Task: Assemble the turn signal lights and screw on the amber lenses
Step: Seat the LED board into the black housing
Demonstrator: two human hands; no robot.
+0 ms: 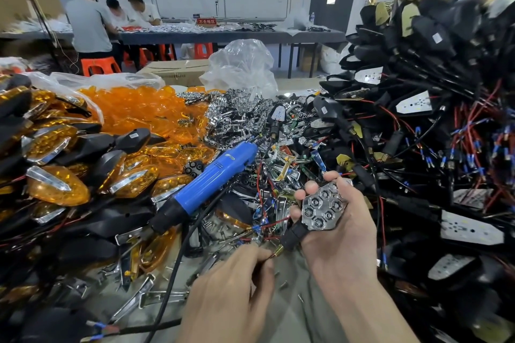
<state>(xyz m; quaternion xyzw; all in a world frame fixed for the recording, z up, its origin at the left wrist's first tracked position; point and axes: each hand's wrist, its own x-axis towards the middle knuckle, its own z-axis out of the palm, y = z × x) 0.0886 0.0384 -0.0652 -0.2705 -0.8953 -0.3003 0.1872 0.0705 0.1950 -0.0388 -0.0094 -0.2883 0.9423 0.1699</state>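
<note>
The right hand (338, 234) is curled around a turn signal light (322, 210), its shiny reflector facing up. The left hand (234, 284) pinches shut near the light's stem; it may be holding the wires, but that is hard to see. This looks like the putting-together step, with no lens on yet. Next it needs an amber lens (139, 111) from the pile, then the blue screwdriver (207, 181) lying on the table (289, 315).
</note>
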